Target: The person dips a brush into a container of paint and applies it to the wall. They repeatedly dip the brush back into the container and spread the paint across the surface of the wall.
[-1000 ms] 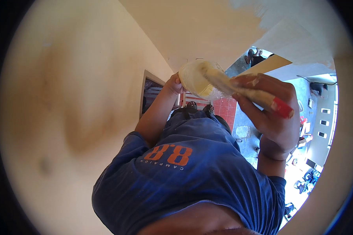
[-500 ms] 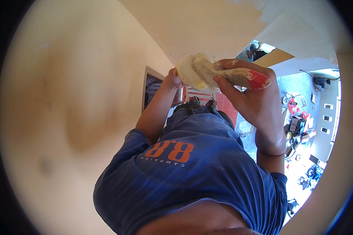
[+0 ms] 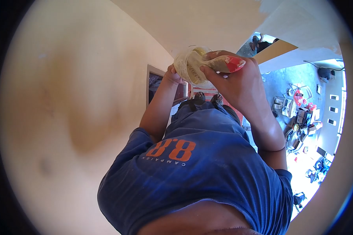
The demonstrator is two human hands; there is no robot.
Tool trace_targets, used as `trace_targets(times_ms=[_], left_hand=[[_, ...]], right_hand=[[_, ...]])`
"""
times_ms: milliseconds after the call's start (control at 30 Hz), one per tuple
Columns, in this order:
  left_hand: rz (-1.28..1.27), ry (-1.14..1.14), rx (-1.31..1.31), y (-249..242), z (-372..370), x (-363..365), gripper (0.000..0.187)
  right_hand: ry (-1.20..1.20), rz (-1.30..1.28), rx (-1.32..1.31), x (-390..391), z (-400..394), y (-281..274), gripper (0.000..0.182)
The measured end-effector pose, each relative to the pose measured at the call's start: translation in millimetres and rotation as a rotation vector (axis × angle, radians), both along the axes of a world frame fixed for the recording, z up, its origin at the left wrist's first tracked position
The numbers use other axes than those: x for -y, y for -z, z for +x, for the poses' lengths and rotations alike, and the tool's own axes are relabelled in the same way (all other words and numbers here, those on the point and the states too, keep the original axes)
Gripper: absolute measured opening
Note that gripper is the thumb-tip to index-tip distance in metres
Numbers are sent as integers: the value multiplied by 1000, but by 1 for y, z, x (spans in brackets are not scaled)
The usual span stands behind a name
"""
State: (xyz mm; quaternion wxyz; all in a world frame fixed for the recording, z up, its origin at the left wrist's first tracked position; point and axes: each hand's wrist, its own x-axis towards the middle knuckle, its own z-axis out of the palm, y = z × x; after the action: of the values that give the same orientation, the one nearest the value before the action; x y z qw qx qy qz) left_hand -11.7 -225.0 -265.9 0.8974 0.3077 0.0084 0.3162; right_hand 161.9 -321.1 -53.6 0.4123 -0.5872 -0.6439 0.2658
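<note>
My left hand [image 3: 173, 75] is closed around the near side of a round, pale plastic tub [image 3: 181, 62] smeared with cream paint. In my right hand [image 3: 241, 84] is a paintbrush [image 3: 235, 63] with a red-ended, paint-flecked handle. Its wide head, with printed lettering, lies across the tub's mouth and reaches into it. The bristle ends are hidden inside the tub. Both hands are held up in front of me at about chest height, close to the wall corner.
A cream wall [image 3: 66, 98] fills the left side. Below are a window frame [image 3: 157, 70], my feet [image 3: 200, 96] and red tiles. Far down on the right, boxes and tools [image 3: 302, 117] clutter the floor. Another person [image 3: 255, 42] shows through an opening at the top.
My right hand has moved left with the paintbrush, bringing its head further over and into the tub. The tub has shifted slightly up and left.
</note>
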Motion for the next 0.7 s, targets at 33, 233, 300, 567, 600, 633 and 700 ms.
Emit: trace_targets(times_ms=[33,233,300,567,600,633,700], left_hand=[[19,-19,1,-1,0,0,109],[44,-81,26,-16,-1,3,107],[42,-70,40,-19,-3,5,106],[-28,-5,99,-19,3,1,112],[-28,-5,98,-22,4,3,112],[18,-32,124,-26,5,6,102],[66,-58,151,-27,6,7,95]], right_hand=[[-11,-9,4,-1,-1,0,23],[-7,-35,76,0,-7,-1,24],[1,-41,128,0,-9,1,24],[-51,2,109,0,-11,8,26],[-51,2,108,2,-11,6,26],[-33,-2,112,4,-9,0,26],[-14,-4,117,7,-6,-6,26]])
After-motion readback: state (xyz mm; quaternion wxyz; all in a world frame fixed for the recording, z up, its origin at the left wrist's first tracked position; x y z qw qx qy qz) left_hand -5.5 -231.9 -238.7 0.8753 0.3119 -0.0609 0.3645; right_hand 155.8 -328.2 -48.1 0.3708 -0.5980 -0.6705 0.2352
